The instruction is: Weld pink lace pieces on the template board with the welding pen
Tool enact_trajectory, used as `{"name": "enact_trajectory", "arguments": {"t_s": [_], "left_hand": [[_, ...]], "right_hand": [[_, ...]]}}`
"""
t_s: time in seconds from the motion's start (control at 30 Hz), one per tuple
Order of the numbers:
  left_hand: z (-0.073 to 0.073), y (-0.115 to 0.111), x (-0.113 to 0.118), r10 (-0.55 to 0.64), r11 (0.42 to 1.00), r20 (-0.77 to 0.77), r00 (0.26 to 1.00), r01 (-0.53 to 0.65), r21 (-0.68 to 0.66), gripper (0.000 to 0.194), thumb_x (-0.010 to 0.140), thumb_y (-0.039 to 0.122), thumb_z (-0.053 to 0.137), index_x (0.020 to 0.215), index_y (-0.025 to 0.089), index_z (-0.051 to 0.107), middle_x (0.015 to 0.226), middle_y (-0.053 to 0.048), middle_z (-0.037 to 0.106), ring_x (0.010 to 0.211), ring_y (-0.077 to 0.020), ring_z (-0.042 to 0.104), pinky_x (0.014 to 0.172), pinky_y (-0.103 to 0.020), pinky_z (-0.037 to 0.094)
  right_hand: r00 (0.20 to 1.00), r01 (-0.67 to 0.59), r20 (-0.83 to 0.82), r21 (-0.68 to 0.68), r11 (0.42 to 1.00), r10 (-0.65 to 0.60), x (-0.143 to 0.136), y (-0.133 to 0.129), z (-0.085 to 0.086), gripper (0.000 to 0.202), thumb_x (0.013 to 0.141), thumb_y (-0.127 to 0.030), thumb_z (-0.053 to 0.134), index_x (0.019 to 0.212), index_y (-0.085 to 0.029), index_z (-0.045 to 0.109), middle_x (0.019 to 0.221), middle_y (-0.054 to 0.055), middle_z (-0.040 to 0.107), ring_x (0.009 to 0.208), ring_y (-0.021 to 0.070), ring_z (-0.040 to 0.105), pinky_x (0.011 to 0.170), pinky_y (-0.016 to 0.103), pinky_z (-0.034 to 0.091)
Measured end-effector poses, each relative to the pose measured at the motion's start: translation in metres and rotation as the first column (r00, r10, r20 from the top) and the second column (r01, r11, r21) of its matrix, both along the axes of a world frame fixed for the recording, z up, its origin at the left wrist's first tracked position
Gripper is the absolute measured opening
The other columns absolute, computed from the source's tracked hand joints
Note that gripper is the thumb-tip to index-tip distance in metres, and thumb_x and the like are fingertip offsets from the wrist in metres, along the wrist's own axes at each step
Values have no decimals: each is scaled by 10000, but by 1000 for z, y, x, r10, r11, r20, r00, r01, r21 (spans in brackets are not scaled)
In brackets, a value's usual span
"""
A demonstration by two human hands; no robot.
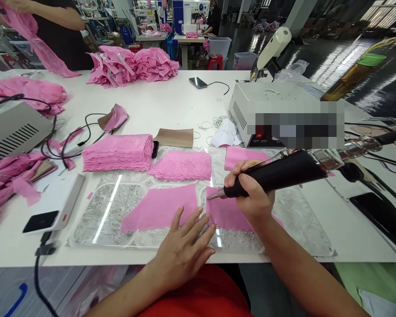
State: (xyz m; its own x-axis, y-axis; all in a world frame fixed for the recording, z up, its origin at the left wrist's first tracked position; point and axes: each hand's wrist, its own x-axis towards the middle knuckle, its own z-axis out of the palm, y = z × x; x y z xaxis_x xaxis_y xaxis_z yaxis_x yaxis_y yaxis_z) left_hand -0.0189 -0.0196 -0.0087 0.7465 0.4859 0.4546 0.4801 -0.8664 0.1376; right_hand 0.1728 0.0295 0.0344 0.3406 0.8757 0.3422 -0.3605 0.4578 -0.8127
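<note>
Right hand: fingers and thumb wrapped closed around a black handheld tool, gripping it near its front end. Tool slants down to the left; its bare metal tip is at the upper left part of the right pink piece. Cannot tell whether the tip touches cloth or sits just above.

Left hand: palm down, fingers extended and slightly spread, grasping nothing. Fingertips reach over the left pink piece and the narrow gap beside it; pressure not determinable.

Both pieces lie flat, side by side, on a grey marbled board. The left one tapers toward its outer end.

Behind them: a thick stack of pink lace, a lower lace pile touching it, and a brown sheet. A folded pink cloth lies behind the right hand.

Farther right: a pale control box, front partly pixelated. Left: a white slab-like device with a cable at its near end.

Far side of the white table: a phone, pink heaps, and a co-worker handling pink fabric.
</note>
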Motion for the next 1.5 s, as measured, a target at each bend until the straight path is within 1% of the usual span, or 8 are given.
{"name": "enact_trajectory", "arguments": {"t_s": [0.3,0.6,0.7,0.8,0.87,0.97,1.2,1.5], "left_hand": [[5,0,-2,-23,1000,-29,999,22,-11,323,954,315,503,1232,172,582,1329,-54,599,1368,-238,407,1216,-485,96],[3,0,-1,-33,999,-28,999,32,-30,327,941,306,523,1235,176,579,1320,-55,604,1367,-235,407,1216,-479,97],[6,0,-1,-34,998,3,999,34,-45,334,943,302,518,1250,181,569,1318,-54,606,1361,-230,415,1212,-471,118],[10,6,0,-3,999,42,999,5,-54,332,947,250,492,1265,186,560,1313,-57,609,1365,-223,410,1204,-459,151],[11,13,3,33,998,44,998,-31,-45,330,951,210,467,1265,184,565,1326,-62,599,1365,-232,409,1195,-468,168],[9,27,9,76,997,19,997,-75,-25,329,964,219,439,1262,178,574,1363,-69,569,1366,-273,404,1178,-514,184],[-4,38,17,62,997,-57,996,-65,-50,342,983,290,423,1273,198,579,1376,-72,557,1385,-290,372,1161,-565,197],[-7,38,17,96,994,-49,994,-98,-47,348,996,319,400,1268,199,581,1387,-60,549,1365,-292,398,1160,-567,176]], "right_hand": [[989,-143,-30,15,990,144,3,-12,2,97,753,-213,645,833,-220,591,758,-39,564,529,86,570,498,260,481],[990,-143,0,-6,990,143,-2,-12,-1,103,767,-202,643,830,-224,564,755,-44,560,536,89,567,487,260,486],[996,-87,-1,-2,996,87,6,-11,7,105,743,-199,630,822,-219,563,744,-45,560,525,88,559,490,258,476],[996,88,-26,10,996,-88,24,-10,20,93,710,-185,598,791,-205,557,737,-42,546,519,80,544,504,255,470],[975,218,-37,28,976,-217,37,-9,27,91,688,-178,583,769,-198,546,725,-43,527,513,75,529,511,256,468],[943,332,-23,40,942,-331,48,-8,26,103,674,-174,590,759,-194,535,717,-44,515,508,76,524,525,263,467],[954,300,-3,0,954,-300,43,-4,6,123,698,-210,616,787,-206,531,719,-47,512,518,80,524,529,271,457],[963,263,54,14,965,-264,38,1,0,143,704,-221,624,805,-211,523,738,-44,516,529,83,537,543,278,457]]}}
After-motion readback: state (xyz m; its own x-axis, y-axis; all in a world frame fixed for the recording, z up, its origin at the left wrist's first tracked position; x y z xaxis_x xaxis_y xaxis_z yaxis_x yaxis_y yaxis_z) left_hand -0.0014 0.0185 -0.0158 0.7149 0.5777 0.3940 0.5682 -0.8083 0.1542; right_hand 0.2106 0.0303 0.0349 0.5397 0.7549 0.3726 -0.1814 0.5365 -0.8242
